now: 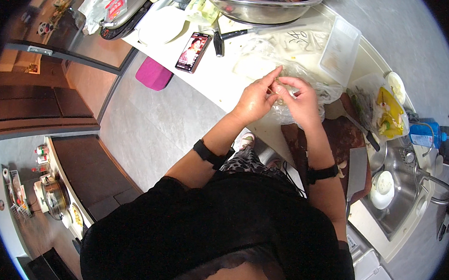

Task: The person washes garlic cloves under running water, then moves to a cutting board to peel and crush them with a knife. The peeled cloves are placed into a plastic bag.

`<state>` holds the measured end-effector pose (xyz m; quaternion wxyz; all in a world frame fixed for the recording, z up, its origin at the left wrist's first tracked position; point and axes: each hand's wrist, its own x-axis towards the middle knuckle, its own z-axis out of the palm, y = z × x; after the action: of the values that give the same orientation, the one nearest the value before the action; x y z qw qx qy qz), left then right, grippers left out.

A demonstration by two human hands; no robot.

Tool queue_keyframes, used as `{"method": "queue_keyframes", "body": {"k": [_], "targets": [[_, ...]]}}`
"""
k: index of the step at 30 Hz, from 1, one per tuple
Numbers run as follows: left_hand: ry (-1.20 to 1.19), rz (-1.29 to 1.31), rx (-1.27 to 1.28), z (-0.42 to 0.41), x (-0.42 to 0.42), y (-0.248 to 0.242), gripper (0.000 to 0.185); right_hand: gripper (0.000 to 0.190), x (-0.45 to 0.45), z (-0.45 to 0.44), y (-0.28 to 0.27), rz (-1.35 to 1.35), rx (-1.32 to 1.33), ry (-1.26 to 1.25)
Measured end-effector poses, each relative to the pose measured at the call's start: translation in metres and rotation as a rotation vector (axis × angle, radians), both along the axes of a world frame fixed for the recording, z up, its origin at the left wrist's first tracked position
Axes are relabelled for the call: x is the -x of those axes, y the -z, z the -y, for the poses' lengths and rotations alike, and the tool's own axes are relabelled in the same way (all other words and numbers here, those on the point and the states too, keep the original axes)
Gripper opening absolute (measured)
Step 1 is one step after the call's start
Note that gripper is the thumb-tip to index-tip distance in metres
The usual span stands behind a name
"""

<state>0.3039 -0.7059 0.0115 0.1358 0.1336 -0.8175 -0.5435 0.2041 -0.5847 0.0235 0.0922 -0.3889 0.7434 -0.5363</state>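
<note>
My left hand [253,99] and my right hand [300,101] meet above the white counter [212,85], with their fingertips close together. Between them is a small brownish item [271,89], mostly covered by the fingers and too small to identify. A crumpled clear plastic bag [321,93] spreads beneath and around both hands. Just beyond them lies a larger clear bag [294,41] with dark handwriting on it. The brown cutting board [326,137] sits beside my right forearm, with a cleaver [357,169] on it.
A large steel basin [257,11] stands at the far edge, near a black-handled knife [235,34] and a lit phone [192,52]. A white plastic tray [340,50] lies right of them. Bowls [382,190] sit in the steel sink [400,168]. A magenta stool [153,74] is at left.
</note>
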Motion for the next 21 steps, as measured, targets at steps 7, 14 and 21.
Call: {"method": "queue_keyframes", "body": {"k": [7,14,21], "targets": [[-0.017,-0.003,-0.010,0.001,0.000,0.005,0.073,0.015,0.003,0.002,0.011,0.146,-0.076,0.247],[-0.055,-0.027,-0.290,0.006,-0.003,0.000,0.051,0.018,0.015,-0.011,0.033,-0.186,-0.311,0.149],[-0.050,-0.017,-0.441,0.008,0.001,0.007,0.030,0.016,-0.003,-0.004,0.019,0.480,0.060,0.084]]}}
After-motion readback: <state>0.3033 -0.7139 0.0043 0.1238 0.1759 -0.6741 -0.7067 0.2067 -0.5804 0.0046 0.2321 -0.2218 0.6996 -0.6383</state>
